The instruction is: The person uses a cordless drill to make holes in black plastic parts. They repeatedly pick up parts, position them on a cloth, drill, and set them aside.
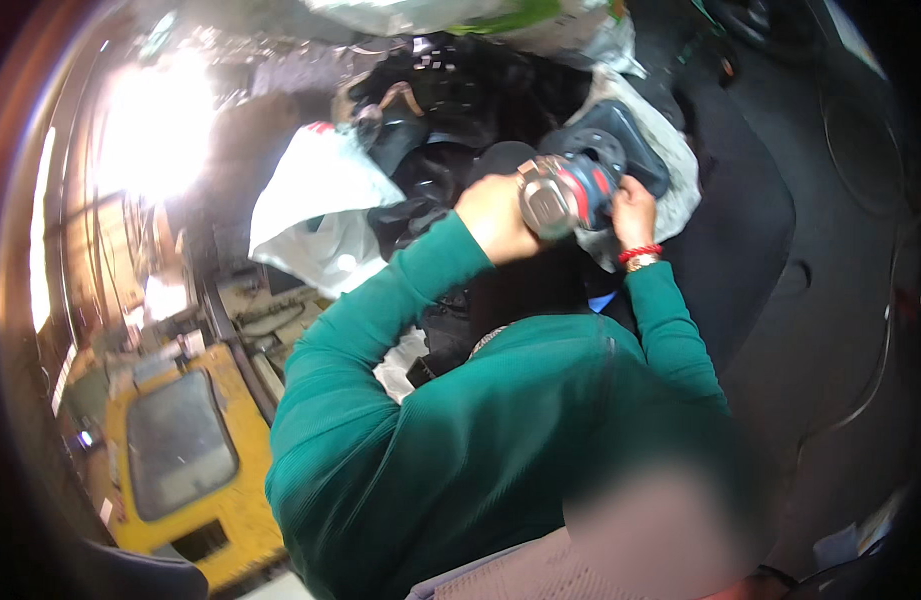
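Mesh fabric: lower edge, before green shirt
Left hand: at tool; fingers hidden, cannot tell grip
Right hand: tool's right; grip unclear
Tool: between hands
White bag: beyond tool

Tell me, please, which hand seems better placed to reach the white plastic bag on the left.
The left hand, probably: it is nearer the bag, though gripping the rounded grey, red and silver object; the right hand lies beyond that.

One handheld device, one red bracelet, one yellow panel show.
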Demonstrator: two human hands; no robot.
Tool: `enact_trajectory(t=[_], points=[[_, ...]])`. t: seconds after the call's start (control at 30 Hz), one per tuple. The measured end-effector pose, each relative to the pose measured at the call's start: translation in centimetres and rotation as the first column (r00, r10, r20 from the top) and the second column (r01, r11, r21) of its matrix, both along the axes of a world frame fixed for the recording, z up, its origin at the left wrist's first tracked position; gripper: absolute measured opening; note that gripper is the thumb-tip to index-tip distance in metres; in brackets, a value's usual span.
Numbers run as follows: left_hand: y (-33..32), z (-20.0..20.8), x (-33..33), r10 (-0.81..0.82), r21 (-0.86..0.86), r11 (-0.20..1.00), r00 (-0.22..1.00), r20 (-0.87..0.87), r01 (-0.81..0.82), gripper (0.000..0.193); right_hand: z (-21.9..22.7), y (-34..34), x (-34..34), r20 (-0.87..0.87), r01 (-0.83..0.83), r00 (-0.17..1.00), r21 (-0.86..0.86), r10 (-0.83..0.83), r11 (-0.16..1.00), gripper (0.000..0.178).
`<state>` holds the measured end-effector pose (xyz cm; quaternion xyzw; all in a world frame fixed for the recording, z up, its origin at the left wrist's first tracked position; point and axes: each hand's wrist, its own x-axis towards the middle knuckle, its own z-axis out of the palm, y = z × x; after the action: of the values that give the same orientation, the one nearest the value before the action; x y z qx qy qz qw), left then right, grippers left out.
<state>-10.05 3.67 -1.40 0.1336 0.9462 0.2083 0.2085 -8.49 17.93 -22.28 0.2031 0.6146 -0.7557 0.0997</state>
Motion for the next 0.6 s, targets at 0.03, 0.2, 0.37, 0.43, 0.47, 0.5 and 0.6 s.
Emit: enact_trajectory(t=[0.03, 0.2, 0.37, 0.43, 0.47, 0.5, 0.6], points=[[0.6, 1.7, 1.4, 0.011, -0.045, 0.999, 0.998, 0.057, -0.008, 0.054, -3.4, 0.1, 0.0, -0.036, -0.04, 0.999, -0.039, 0.038, 0.998, 0.026], [-3.5, 0.7, 11.4, -0.018, -0.053, 0.998, 0.987, 0.157, 0.026, 0.065, -0.1, 0.7, -0.4, 0.123, 0.112, 0.989, -0.223, -0.086, 0.968, 0.028], [-6.9, -5.0, 19.6, 0.113, -0.156, 0.984, 0.974, 0.197, -0.083, 0.069, 2.7, 3.7, 0.2, -0.027, -0.021, 1.0, -0.216, 0.015, 0.976, 0.013], [-7.5, -3.5, 20.1, 0.106, -0.097, 0.991, 0.984, 0.141, -0.092, 0.069, 5.7, 3.4, -0.6, -0.109, -0.055, 0.993, -0.175, 0.036, 0.983, 0.009], [-8.1, -2.9, 20.5, 0.079, -0.083, 0.994, 0.996, 0.049, -0.074, 0.068, 7.4, 2.4, -1.0, -0.159, -0.104, 0.984, -0.139, 0.081, 0.985, 0.008], [-8.6, -2.7, 20.7, 0.071, -0.078, 0.995, 0.991, 0.109, -0.063, 0.068, 9.3, 1.2, -1.6, -0.223, -0.189, 0.961, -0.11, 0.161, 0.976, 0.008], [-10.4, -0.9, 20.1, 0.033, -0.083, 0.997, 0.953, 0.303, -0.008, 0.065, 13.3, -4.6, -3.7, -0.378, -0.436, 0.833, 0.002, 0.404, 0.9, 0.009]])
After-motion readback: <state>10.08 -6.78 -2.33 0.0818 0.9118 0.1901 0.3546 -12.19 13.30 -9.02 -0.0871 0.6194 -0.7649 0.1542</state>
